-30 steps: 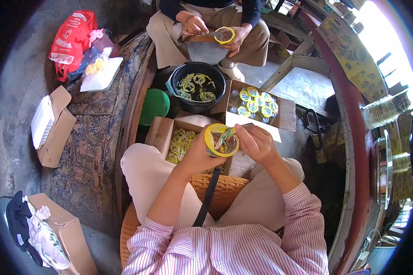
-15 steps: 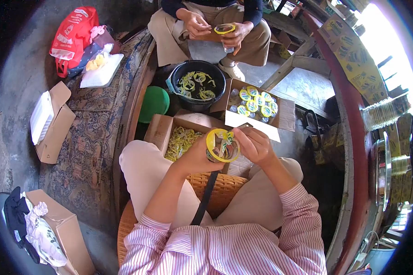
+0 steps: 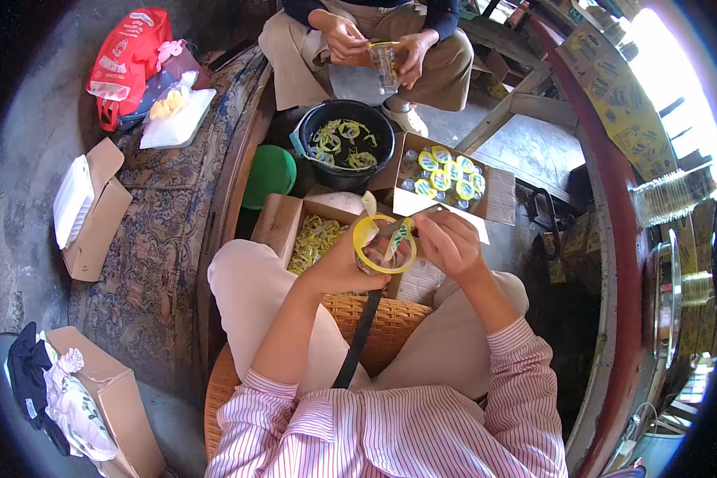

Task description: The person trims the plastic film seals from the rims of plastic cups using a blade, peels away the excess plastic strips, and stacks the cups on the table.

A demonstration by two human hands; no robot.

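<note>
My left hand [image 3: 338, 264] is wrapped round a clear plastic cup [image 3: 373, 261] with a yellow rim, tilted so its mouth faces me. Over the mouth hangs a loose strip of printed lid film [image 3: 401, 237], and a pale curl of film stands up at the far rim. My right hand [image 3: 452, 245] is closed at the cup's right side, pinching what looks like a thin dark blade [image 3: 394, 227] that reaches across the rim. Below the cup, a cardboard box [image 3: 277, 227] holds a heap of yellow film scraps [image 3: 315, 243].
Opposite sits a person whose hands [image 3: 414, 60] hold another clear cup [image 3: 385, 68]. Between us stand a black bucket [image 3: 341, 177] with yellow rings inside, a green basin [image 3: 269, 179], and a carton [image 3: 498, 195] of yellow-lidded cups [image 3: 452, 171]. A patterned mat [image 3: 159, 239] lies left.
The film over my cup has come further off, with a curl now rising at the far rim. My right hand has shifted slightly right. The other person's cup is now more upright and side-on.
</note>
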